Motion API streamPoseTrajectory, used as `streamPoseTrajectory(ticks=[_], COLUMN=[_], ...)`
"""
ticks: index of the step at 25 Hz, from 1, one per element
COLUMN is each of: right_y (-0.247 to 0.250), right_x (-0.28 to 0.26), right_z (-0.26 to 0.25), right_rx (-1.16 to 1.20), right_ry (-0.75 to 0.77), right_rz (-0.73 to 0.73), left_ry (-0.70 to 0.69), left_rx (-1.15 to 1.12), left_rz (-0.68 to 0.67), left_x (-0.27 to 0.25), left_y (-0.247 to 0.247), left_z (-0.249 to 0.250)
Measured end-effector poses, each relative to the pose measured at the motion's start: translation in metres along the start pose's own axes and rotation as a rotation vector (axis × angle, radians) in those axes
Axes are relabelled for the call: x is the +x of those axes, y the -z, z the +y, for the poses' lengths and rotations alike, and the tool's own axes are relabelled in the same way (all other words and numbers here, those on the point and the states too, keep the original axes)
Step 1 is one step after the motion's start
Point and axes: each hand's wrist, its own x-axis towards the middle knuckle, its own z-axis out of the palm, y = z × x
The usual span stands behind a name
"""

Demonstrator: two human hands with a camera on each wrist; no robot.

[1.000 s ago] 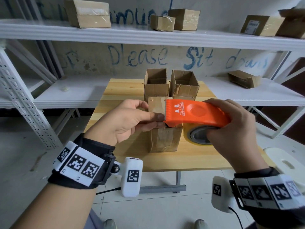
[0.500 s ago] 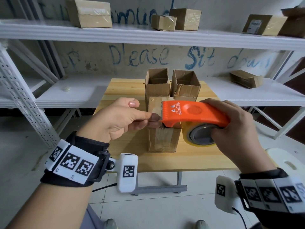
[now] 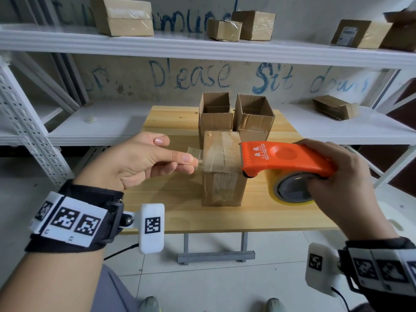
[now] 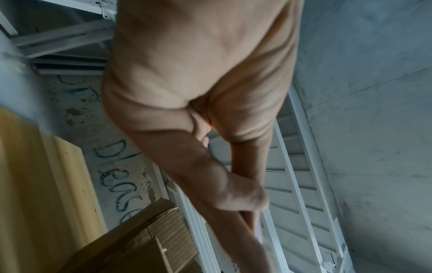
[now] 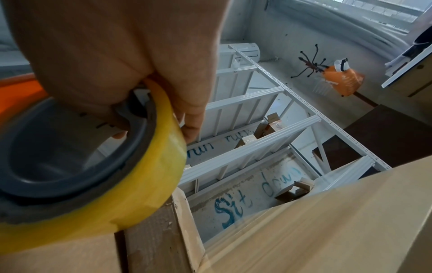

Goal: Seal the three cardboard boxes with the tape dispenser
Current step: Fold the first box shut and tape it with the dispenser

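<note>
A closed cardboard box (image 3: pixel 221 188) stands near the front of the wooden table (image 3: pixel 175 212). Two open boxes, one on the left (image 3: pixel 215 122) and one on the right (image 3: pixel 254 118), stand right behind it. My right hand (image 3: pixel 337 190) grips the orange tape dispenser (image 3: pixel 286 158) with its yellow tape roll (image 5: pixel 131 194), just right of the closed box's top. My left hand (image 3: pixel 144 161) pinches the free end of a clear tape strip (image 3: pixel 198 154), which stretches over the box top to the dispenser's blade. In the left wrist view the left hand (image 4: pixel 205 110) fills the frame.
White metal shelving (image 3: pixel 202 48) stands behind and beside the table, with several cardboard boxes on the upper shelf (image 3: pixel 126 16) and one on the lower right (image 3: pixel 335 106). A white stool (image 3: pixel 396 212) sits at the right. My feet show on the tiled floor (image 3: pixel 225 284).
My hands have drawn apart: the left pulled the tape end leftward, the right moved the dispenser right, so a strip now spans the box top.
</note>
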Motion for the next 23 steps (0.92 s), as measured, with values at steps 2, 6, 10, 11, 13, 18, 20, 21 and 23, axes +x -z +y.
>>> streamPoseTrajectory(ticks=[2,6,10,11,13,18,20,21,23], right_y=[0.000,0.001,-0.001,-0.002,0.000,0.003,0.002,0.001,0.002], right_x=[-0.001,-0.002,-0.006,-0.007,-0.007,-0.009,-0.009,-0.008,-0.008], right_z=[0.003,0.007,0.007,0.007,0.008,0.008,0.010,0.011,0.013], right_rx=[-0.006,-0.002,-0.016,-0.023,-0.024,-0.018,-0.026,-0.028,-0.019], right_ry=[0.012,-0.003,0.032,0.033,0.028,0.041,0.046,0.050,0.056], right_rz=[-0.014,-0.013,-0.007,-0.006,-0.002,0.006,0.000,0.003,0.014], left_ry=[0.031,0.048,0.057,0.060,0.063,0.068,0.076,0.080,0.085], left_rx=[0.013,0.021,0.009,0.002,-0.015,-0.017,-0.002,0.006,0.012], left_rz=[-0.007,0.012,0.009,0.011,0.021,0.022,0.024,0.027,0.029], left_x=[0.000,0.001,0.003,0.004,0.004,0.003,0.003,0.004,0.005], left_y=[0.005,0.012,0.011,0.010,0.010,0.009,0.008,0.008,0.005], left_z=[-0.003,-0.008,-0.013,-0.014,-0.013,-0.014,-0.017,-0.018,-0.020])
